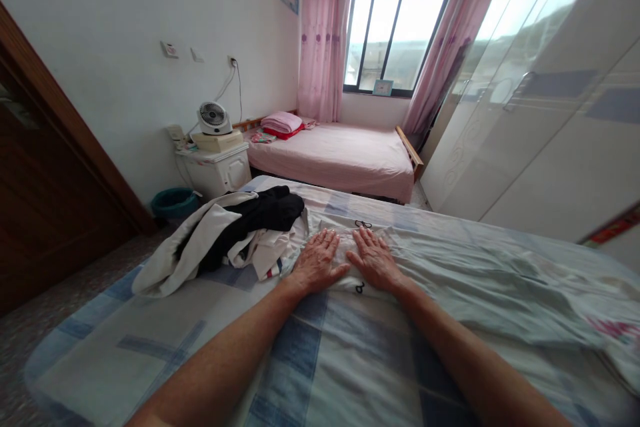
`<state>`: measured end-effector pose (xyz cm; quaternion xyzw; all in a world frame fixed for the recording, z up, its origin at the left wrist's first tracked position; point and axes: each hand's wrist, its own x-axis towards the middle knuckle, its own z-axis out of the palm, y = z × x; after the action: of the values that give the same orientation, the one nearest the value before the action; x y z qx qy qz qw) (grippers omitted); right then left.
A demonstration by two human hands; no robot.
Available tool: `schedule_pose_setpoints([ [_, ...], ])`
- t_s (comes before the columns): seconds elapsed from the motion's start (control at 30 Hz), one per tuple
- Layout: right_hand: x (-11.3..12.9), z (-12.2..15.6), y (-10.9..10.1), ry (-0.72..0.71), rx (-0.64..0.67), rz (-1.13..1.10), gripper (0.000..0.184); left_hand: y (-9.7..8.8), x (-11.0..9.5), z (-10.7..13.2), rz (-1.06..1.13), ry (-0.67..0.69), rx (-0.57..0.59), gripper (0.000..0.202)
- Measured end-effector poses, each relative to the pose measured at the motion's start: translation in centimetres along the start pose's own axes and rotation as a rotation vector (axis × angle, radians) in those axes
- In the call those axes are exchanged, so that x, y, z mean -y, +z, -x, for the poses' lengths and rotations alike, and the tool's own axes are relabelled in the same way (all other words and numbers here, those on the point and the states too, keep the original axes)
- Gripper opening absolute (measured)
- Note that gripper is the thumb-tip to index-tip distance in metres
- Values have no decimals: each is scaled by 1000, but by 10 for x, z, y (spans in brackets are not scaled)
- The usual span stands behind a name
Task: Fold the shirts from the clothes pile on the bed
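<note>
My left hand (320, 260) and my right hand (374, 259) lie flat, side by side, on a thin pale garment (345, 284) with black lettering. The fingers of both hands are stretched out and point away from me. The garment appears folded and lies on the bed's blue-and-white checked sheet (295, 333). Just left of my left hand is a loose heap with a black garment (277, 208) and white clothing (173, 265). Crumpled pale green fabric (480, 273) spreads to the right of my right hand, with a pink print near its far right end.
Beyond this bed stands a second bed (340, 153) with a pink sheet and folded pink bedding (283, 123). At left are a white bedside cabinet (215, 170) carrying a fan (214, 117), a teal bin (175, 203) and a wooden door (55, 180). A glossy wardrobe (545, 140) lines the right side.
</note>
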<state>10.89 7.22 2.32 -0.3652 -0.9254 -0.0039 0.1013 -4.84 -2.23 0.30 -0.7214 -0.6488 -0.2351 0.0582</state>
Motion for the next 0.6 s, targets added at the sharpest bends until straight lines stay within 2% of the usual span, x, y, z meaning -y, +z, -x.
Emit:
schedule_pose_setpoints([
  [0.07, -5, 5, 12, 90, 66, 9, 69, 4, 1, 1, -6, -42, 36, 73],
  [0.13, -10, 5, 17, 114, 80, 8, 71, 5, 0, 1, -3, -55, 50, 74],
  [0.27, -17, 8, 7, 83, 100, -19, 68, -4, 3, -1, 66, -85, 15, 63],
  [0.33, -22, 19, 1, 63, 59, -26, 65, -16, 9, -3, 163, -206, -68, 51],
  [0.43, -39, 43, -2, 69, -65, 5, 60, -39, 24, -5, 370, -513, -160, 31],
  [0.5, -51, 58, 2, 102, -120, 30, 57, -51, 34, -6, 462, -645, -136, 18],
  [0.6, -63, 73, 10, 152, -149, 32, 53, -59, 43, -6, 558, -728, -62, 7],
])
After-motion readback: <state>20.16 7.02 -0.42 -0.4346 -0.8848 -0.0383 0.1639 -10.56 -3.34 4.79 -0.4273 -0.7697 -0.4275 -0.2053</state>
